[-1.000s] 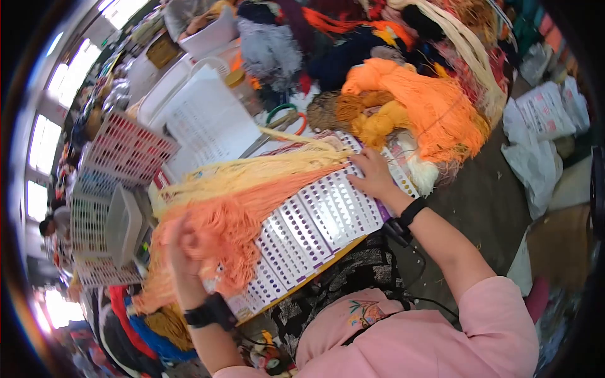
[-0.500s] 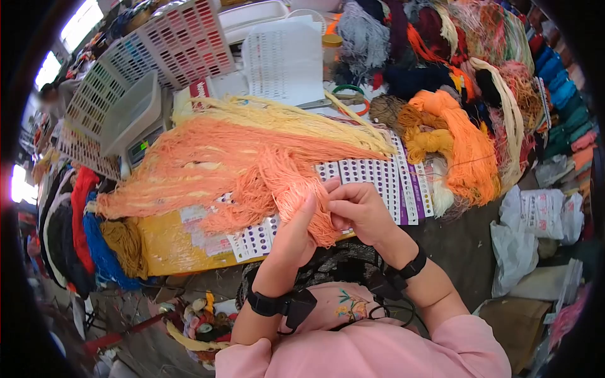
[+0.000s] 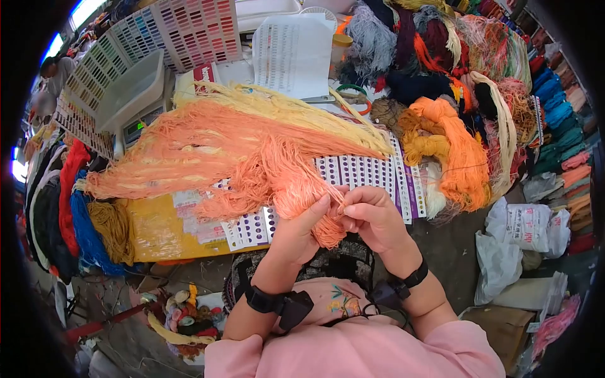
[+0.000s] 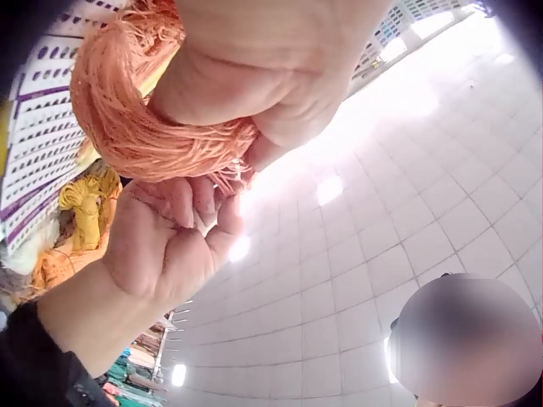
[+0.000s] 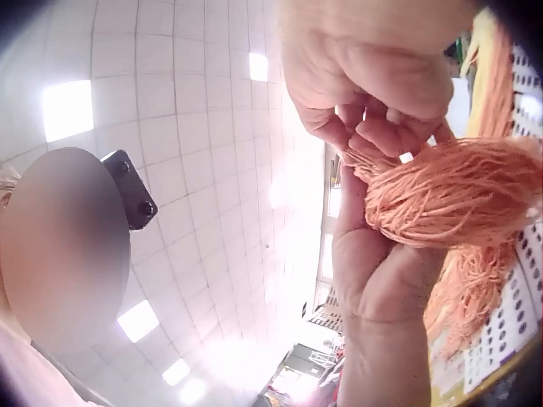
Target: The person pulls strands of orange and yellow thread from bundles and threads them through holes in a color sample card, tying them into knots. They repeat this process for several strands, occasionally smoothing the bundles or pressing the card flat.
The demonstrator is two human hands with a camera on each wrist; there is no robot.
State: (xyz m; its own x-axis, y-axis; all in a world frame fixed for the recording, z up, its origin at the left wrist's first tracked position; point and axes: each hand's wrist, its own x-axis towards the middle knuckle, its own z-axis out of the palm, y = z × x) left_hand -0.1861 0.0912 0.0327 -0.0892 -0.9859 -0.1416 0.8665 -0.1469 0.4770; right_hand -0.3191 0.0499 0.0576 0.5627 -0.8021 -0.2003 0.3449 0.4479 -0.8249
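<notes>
A folded bundle of coral yarn (image 3: 296, 194) rises off the table toward the person, its looped end in my left hand (image 3: 297, 238). That hand grips the bundle from its left side, thumb along the top. Close against it, my right hand (image 3: 377, 217) pinches a thin group of coral strands drawn out of the loop. In the left wrist view the yarn loop (image 4: 161, 151) curves round the left hand, with the right hand's fingers (image 4: 182, 199) just below. The right wrist view shows both hands meeting at the strands (image 5: 365, 163). More coral yarn (image 3: 176, 151) fans out leftward over pale yellow yarn (image 3: 252, 104).
Punched sample cards (image 3: 362, 173) lie under the yarn on a yellow board (image 3: 154, 233). Scissors (image 3: 356, 94) and a printed sheet (image 3: 293, 57) lie behind. A scale with a white tray (image 3: 132, 94) stands left; orange skeins (image 3: 460, 157) lie right.
My left hand has come in from the left with the coral bundle, and my right hand has left the cards to join it. The right fingers have since drawn strands out rightward.
</notes>
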